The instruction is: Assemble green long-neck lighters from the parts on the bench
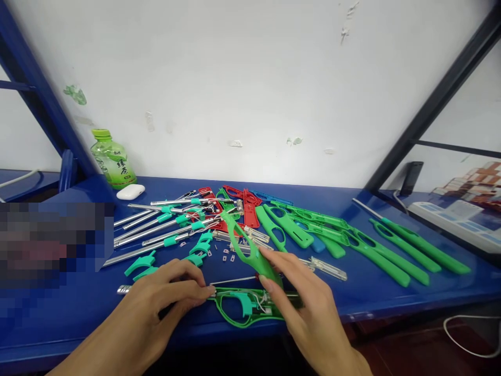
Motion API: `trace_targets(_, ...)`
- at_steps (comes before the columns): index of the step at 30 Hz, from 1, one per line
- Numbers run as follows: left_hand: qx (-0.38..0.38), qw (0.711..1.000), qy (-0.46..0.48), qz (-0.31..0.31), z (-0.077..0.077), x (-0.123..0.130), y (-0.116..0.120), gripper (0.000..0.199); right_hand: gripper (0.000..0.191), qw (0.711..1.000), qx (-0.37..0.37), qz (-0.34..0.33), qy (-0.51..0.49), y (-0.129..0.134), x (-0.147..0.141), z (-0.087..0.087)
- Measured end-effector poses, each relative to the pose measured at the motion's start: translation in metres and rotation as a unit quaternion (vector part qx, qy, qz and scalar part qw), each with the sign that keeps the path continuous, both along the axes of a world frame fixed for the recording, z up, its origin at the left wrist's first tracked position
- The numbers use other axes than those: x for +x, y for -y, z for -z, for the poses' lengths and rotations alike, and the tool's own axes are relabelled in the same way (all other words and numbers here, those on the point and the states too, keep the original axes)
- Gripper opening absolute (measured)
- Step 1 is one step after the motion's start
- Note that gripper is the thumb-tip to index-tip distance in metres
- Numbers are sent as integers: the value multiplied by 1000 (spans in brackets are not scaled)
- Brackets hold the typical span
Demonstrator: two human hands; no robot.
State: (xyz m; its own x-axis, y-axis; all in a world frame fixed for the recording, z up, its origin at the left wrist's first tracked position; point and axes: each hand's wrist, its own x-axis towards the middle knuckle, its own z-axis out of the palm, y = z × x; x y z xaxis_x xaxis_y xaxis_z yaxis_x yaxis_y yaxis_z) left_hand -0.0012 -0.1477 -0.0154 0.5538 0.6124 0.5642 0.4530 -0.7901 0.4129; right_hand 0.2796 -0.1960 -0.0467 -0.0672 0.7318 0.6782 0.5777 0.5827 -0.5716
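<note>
At the table's front edge lies an open green lighter shell [230,319] with a teal trigger [245,304], white wires and a clear part inside. My left hand [172,297] pinches the metal tube where it enters the shell; the tube's tip [124,289] sticks out on the left. My right hand [303,303] holds a second green shell half [263,265] between thumb and fingers, tilted above the open shell's right part. A thin rod [235,280] lies just behind the open shell.
Metal tubes [144,235] and teal triggers [143,261] lie left; red shells [250,209], clear parts [329,269] and small metal pieces centre; green shells [376,256] right. A bottle [113,162] and white case [130,192] stand back left, a power strip [450,222] far right.
</note>
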Motion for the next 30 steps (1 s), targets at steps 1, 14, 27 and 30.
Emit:
trace_targets(1,-1,1000,-2,0,0,0,0,36,42,1000,5,-4,3,0,0,0)
trace_targets(14,47,998,33,-38,4,1,7,39,48,990,58,4,129,15,42,-26)
trace_targets(27,65,980,13,-187,33,-11,15,55,43,966,14,-86,245,13,58,-29)
trace_targets(30,73,978,-32,-194,45,-16,18,60,38,962,17,-88,257,13,58,-32)
